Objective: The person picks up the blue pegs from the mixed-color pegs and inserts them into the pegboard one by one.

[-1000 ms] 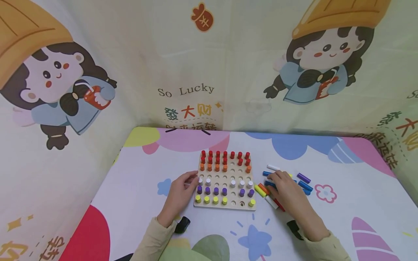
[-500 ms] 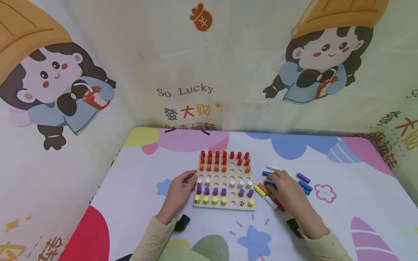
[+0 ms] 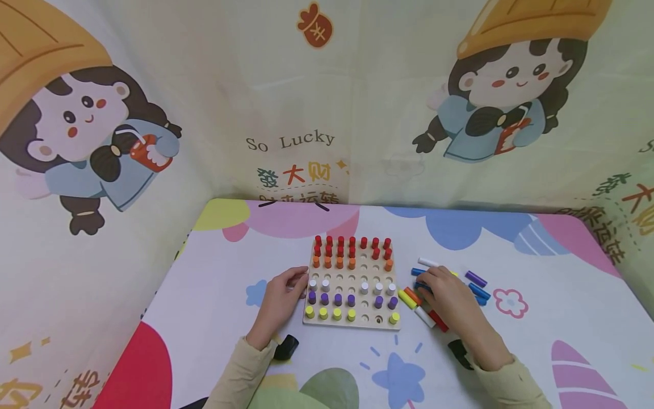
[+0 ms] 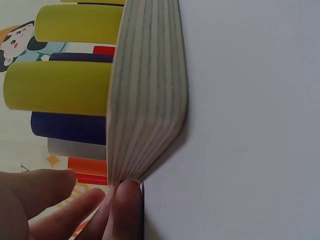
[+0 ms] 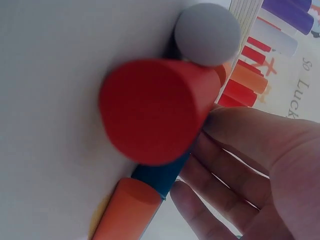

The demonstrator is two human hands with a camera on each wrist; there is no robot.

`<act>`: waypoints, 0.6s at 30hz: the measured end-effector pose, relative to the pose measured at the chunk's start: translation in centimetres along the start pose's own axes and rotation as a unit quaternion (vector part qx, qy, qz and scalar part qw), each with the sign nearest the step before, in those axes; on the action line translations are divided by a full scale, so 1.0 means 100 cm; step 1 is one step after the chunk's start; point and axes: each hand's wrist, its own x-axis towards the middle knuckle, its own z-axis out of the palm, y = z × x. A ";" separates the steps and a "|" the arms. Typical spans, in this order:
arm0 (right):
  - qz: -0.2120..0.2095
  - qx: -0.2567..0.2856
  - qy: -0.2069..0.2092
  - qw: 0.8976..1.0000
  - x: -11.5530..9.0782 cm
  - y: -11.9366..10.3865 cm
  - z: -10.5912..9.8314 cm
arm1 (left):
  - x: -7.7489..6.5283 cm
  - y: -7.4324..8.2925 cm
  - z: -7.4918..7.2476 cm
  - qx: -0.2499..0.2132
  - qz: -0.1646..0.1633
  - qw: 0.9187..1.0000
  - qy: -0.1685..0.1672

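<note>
A square wooden pegboard [image 3: 357, 325] lies on the table, bearing rows of red, orange, white, purple and yellow pegs, with some bare holes. My left hand [image 3: 280, 298] rests at its left edge, fingertips touching the board's side [image 4: 150, 100] near a corner. My right hand [image 3: 451, 298] rests over the loose pegs to the right of the board, its fingers loosely bent. In the right wrist view its thumb and fingertips lie right beside a blue peg [image 5: 162, 172], partly hidden behind a red peg [image 5: 147, 112]. A white peg [image 5: 207, 35] and an orange peg [image 5: 127, 212] lie close by.
Around my right hand lie more loose pegs: a purple one [image 3: 476, 278], a yellow one [image 3: 407, 299], a white one [image 3: 427, 262], and several blue ones. A patterned cloth [image 3: 245, 244] covers the table. A printed curtain [image 3: 378, 113] stands along the back.
</note>
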 end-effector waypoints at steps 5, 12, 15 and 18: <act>-0.006 0.000 -0.001 1.000 0.001 0.000 -0.001 | 0.000 -0.001 -0.001 0.001 -0.006 1.000 -0.005; 0.007 0.005 -0.025 1.000 0.003 0.001 -0.002 | 0.000 -0.002 -0.001 0.016 -0.004 1.000 -0.009; 0.012 0.007 -0.029 0.999 0.003 0.001 -0.002 | 0.000 -0.002 -0.001 0.031 0.002 0.999 -0.007; 0.015 0.007 -0.030 0.999 0.004 0.001 -0.002 | 0.001 -0.003 -0.002 0.041 0.004 0.999 -0.009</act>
